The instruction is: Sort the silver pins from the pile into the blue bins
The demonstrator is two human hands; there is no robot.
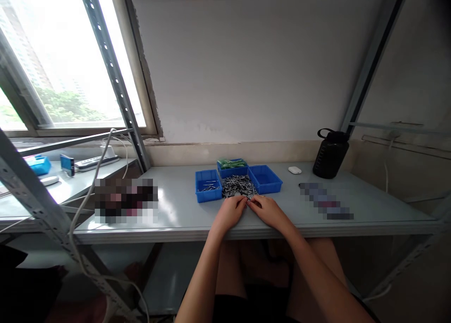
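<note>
Three blue boxes stand together on the gray table (176,186), grouped around a heap of small, dark and silvery metal pieces (239,184). The heap lies between the left box (210,196) and the right box (270,188), just in front of the back box (234,173). The left box holds a loose scatter of slender metal pieces (208,188); the back one is filled with green packets (231,163); the right one shows its blue floor.

The left hand (232,210) and right hand (267,211) meet at the near side of the heap, fingers bent and fingertips drawn together. Whether a piece is pinched between them I cannot tell; they are too small in view.

Both forearms cross the front edge (169,237) of the table, with the heap between that edge and the back box. To the left, a stretch of tabletop runs from the left box to a blurred patch (127,200). On the right, tabletop separates the right hand from another blurred patch (326,201). Farther back stand a white case (294,170) and a black bottle (330,156), near the wall (239,78).
</note>
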